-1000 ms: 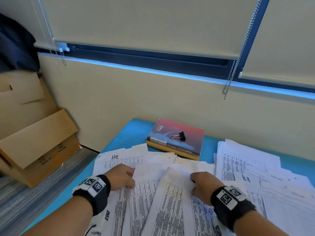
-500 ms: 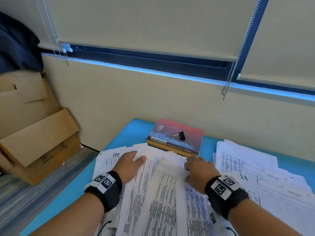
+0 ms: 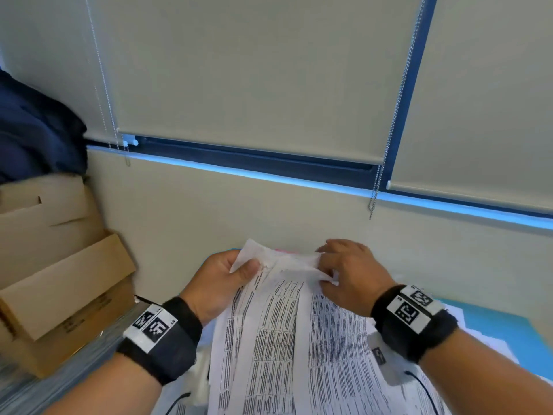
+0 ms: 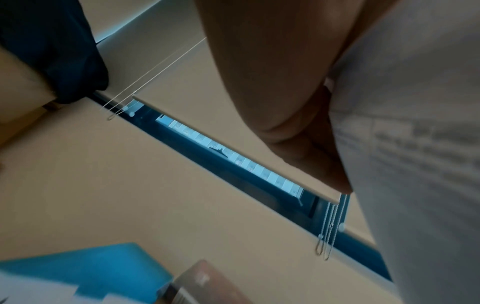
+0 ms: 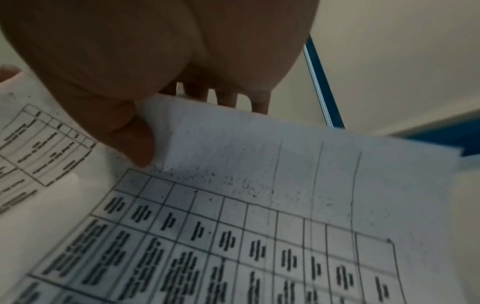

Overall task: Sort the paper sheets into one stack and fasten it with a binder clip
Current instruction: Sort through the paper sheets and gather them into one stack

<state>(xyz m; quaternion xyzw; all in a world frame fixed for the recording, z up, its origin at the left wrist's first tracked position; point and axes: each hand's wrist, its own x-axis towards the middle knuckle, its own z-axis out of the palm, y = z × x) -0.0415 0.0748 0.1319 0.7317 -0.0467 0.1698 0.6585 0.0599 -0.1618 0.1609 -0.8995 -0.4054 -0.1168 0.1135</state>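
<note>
Now the paper sheets are lifted off the table, where half a second ago they lay fanned flat; the left hand pinches their top left corner, the right hand their top right, so gathering is underway, edges still uneven; the raised sheets hide the binder clip; more papers wait at right; cardboard boxes stand left.

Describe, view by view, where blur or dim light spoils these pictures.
Head view: cardboard boxes at the left edge smear. Left wrist view: printed white paper sheets blurred, left hand shadowed. Right wrist view: right hand dark and soft, table print fairly legible.
</note>
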